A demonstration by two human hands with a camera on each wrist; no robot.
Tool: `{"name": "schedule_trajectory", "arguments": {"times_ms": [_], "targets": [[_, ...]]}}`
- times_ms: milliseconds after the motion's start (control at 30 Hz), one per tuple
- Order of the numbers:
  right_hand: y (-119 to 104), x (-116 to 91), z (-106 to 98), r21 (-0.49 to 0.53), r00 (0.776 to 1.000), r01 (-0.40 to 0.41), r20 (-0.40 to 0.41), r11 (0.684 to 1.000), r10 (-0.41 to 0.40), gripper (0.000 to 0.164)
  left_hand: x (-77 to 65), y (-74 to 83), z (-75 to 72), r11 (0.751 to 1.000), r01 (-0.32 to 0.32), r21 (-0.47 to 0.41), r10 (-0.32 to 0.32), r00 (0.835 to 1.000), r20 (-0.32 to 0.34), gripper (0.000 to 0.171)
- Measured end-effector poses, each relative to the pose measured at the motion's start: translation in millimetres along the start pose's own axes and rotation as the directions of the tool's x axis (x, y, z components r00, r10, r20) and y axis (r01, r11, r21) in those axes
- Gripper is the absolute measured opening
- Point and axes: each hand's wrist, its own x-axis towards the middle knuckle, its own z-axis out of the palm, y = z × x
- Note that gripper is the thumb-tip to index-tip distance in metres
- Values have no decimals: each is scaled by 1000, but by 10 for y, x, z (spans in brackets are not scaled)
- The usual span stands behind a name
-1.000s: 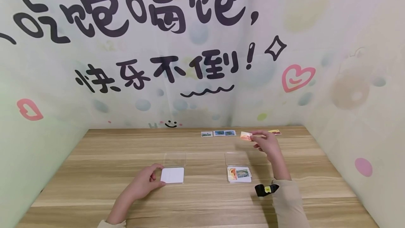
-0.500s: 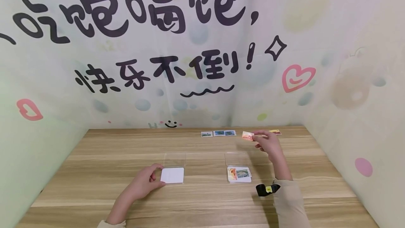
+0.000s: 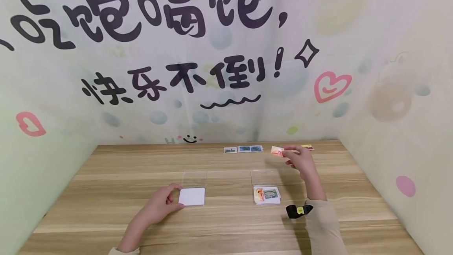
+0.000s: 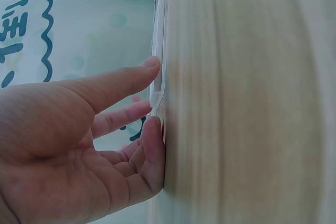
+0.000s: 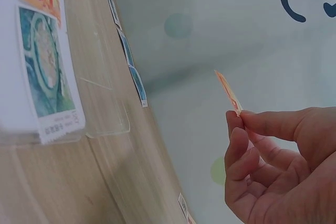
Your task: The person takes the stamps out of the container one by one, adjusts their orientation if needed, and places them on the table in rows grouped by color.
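Fingers (image 5: 273,123) of the right hand (image 3: 301,159) pinch an orange-and-white rectangular paper stamp (image 3: 277,151), seemingly by one edge; light pressure should avoid creasing. The left hand (image 3: 161,204) grips a clear plastic case (image 4: 159,38).

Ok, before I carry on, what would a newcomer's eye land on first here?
Probably the big black lettering across the back wall. Next, the small orange picture card pinched in the right hand, above the back right of the table. Nearer the camera, the left hand holds the left end of a small white-topped case.
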Motion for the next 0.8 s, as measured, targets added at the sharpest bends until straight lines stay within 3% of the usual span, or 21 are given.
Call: {"name": "schedule_trajectory", "arguments": {"times_ms": [800], "targets": [[4,72,-27,-2,1000,14,19,1000,-14,38,-23,21,-3,1000,-8,-27,8,1000,-3,47]]}}
